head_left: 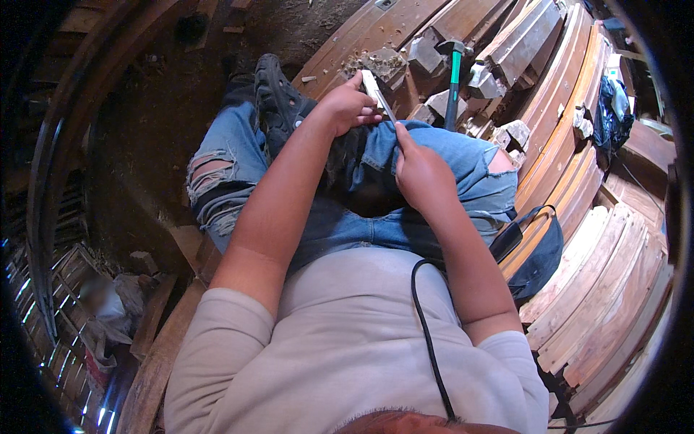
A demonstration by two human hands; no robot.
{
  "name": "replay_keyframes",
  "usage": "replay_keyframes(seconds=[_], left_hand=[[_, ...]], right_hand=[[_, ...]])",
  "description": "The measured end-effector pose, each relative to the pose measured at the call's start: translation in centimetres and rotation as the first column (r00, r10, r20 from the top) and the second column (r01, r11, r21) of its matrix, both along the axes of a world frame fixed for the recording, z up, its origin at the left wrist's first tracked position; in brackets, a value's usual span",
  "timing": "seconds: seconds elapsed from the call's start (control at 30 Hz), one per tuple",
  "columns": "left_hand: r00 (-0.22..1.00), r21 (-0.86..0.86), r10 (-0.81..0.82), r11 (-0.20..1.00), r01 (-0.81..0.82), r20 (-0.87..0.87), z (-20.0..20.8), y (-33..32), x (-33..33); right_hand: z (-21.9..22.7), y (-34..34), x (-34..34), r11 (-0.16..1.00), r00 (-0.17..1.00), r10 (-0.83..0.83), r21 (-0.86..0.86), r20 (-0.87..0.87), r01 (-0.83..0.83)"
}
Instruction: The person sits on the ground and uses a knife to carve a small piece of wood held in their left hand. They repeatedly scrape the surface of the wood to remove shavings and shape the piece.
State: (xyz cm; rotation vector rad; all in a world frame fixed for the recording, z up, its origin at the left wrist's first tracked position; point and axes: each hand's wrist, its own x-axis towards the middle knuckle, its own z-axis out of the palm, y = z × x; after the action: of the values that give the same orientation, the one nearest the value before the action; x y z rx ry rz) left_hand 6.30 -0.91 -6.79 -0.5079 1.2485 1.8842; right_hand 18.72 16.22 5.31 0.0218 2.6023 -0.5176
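Seen from above, seated w/ torn jeans [434,155]: left hand [347,107] closed around a pale flat blade-like tool [376,92] over the lap. Right hand [419,173] curled, forefinger pressed on its lower end (rest hidden). Farther right, green-handled hammer [452,76] on curved wood planks [571,130].

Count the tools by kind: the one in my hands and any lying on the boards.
Chisel or blade, left hand gripping it, right hand fingertip on it: 1
Hammer, green handle, on the boards: 1
Total: 2
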Motion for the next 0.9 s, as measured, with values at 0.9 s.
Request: replay_keyframes(seconds=[0.9], left_hand=[[0.998,-0.067,-0.05,0.997,0.049,-0.024,1.1,-0.1,0.1]], right_hand=[[-0.6,-0.9,-1.6,0.998,0.998,-0.05,-0.021,0.028,0.051]])
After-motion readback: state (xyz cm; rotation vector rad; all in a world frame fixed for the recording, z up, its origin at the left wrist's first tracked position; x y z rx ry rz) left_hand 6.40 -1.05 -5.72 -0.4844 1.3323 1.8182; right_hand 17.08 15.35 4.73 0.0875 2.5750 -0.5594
